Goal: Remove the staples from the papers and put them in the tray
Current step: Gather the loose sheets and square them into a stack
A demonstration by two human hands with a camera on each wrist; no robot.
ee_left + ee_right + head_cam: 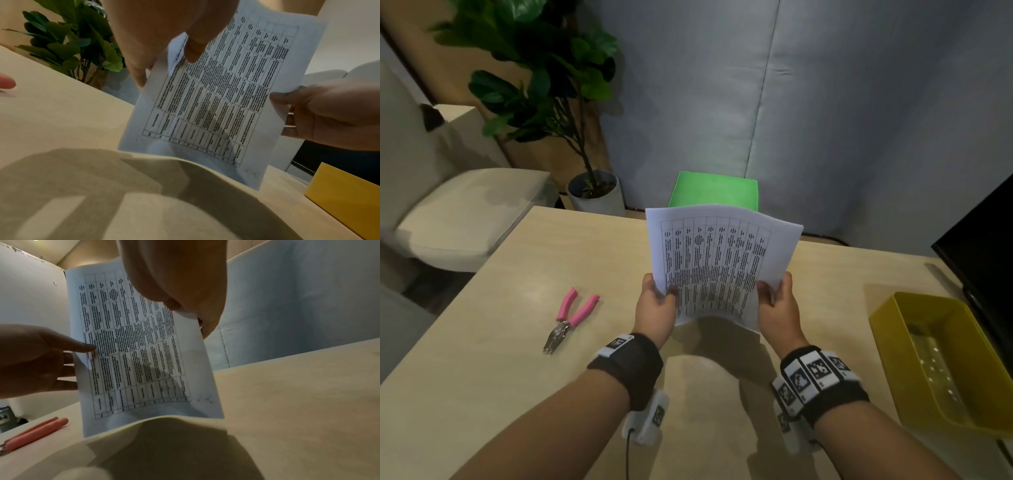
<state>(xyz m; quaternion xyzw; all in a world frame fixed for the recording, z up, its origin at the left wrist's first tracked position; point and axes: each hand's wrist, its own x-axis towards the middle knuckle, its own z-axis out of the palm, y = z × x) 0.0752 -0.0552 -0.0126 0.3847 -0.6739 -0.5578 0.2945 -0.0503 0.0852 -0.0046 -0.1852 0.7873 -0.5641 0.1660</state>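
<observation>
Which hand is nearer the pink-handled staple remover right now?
Left. The left hand holds the papers just right of the staple remover; the right hand holds their far edge.

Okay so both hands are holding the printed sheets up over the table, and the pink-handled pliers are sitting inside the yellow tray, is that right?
Not quite. Both hands, left hand and right hand, do hold the printed white paper sheets above the beige table, but the pink-handled metal pliers lie on the table to the left, not in the yellow plastic tray at the right. The head view shows it.
</observation>
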